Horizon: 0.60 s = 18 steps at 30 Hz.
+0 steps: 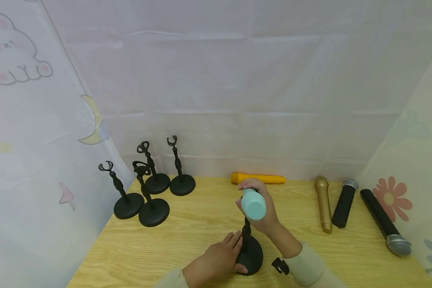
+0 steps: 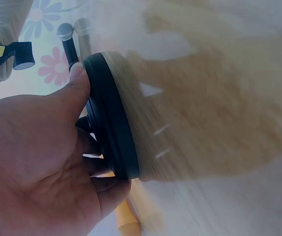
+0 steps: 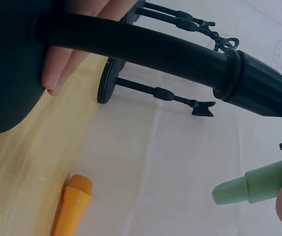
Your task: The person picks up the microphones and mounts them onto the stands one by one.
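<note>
White cloth point(image 1: 29, 116) printed with a bear and a moon hangs at the far left. Next come four black microphone stands point(image 1: 155, 214), upright in a cluster on the wood-grain table point(image 1: 198, 224). Further right, the left hand point(image 1: 221, 256) grips the round base of a fifth stand point(image 1: 252, 262), thumb at one side of its rim, fingers at the other. Above, apart from the left hand, the right hand point(image 1: 269, 210) is wrapped around a mint-green microphone point(image 1: 254, 207) at that stand's top; whether it is fully seated there, I cannot tell. Behind them lies an orange microphone point(image 1: 270, 179). Rightmost lie a gold microphone point(image 1: 324, 204), then two black microphones point(image 1: 345, 206) with silver heads.
</note>
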Tool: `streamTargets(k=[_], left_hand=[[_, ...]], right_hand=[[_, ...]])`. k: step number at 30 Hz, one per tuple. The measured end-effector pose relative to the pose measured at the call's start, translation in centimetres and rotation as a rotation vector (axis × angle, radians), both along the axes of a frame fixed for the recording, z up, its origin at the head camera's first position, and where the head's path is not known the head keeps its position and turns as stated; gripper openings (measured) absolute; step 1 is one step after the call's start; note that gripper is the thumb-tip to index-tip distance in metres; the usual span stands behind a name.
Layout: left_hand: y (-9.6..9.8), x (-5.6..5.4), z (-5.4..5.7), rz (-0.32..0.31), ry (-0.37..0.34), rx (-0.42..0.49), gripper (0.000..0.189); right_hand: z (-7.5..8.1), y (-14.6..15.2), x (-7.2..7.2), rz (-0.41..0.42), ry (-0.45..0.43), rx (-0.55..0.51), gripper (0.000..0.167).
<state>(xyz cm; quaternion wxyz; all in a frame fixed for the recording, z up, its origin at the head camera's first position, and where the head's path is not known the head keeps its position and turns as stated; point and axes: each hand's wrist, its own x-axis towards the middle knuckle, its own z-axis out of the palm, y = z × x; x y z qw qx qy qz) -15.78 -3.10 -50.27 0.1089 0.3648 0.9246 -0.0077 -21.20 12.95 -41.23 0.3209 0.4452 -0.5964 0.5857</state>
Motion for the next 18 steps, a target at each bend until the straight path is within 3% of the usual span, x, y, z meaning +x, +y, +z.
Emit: streamTargets(k=[10, 18], left_hand=[[0.0, 0.4, 0.2, 0.0, 0.019, -0.013, 0.085], [0.0, 0.2, -0.2, 0.003, 0.014, -0.01, 0.086]], right_hand=[[-0.2, 0.2, 0.2, -0.138, 0.044, 0.098, 0.061], [-0.4, 1.1, 0.4, -0.142, -0.01, 0.241, 0.06]])
